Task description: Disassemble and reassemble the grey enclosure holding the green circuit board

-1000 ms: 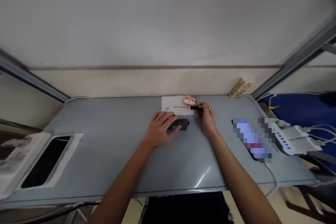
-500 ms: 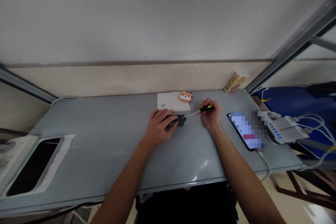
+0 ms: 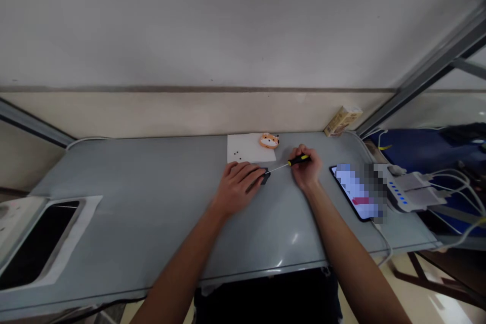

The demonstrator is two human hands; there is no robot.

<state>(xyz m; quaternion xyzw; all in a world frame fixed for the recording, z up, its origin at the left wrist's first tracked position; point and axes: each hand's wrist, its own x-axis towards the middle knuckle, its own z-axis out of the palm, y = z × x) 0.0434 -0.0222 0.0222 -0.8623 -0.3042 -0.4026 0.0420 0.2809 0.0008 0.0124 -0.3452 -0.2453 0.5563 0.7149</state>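
Observation:
My left hand [image 3: 240, 186] is closed over a small dark grey, boxy device [image 3: 267, 177], and covers most of it; only its right end shows. In my right hand [image 3: 307, 166] is a screwdriver [image 3: 298, 160] with a black and yellow handle. Its thin metal shaft points left, and the tip meets the exposed end of the device; whether it sits in a screw is too small to tell. Just behind my left hand lies a white sheet of paper [image 3: 248, 148] with several tiny black bits, perhaps screws, on it. An orange and white animal-faced case [image 3: 269, 140] rests on the sheet's right part.
A phone with a lit screen [image 3: 351, 190] lies right of my right forearm, beside a white power strip [image 3: 408, 190] with plugs and cables. A small carton [image 3: 342, 120] leans at the back right. On the left, a black-screened device [image 3: 41, 243] lies on white paper.
My left hand has slid right along the device, covering more of it and uncovering more black bits on the paper. The right hand and screwdriver have barely moved.

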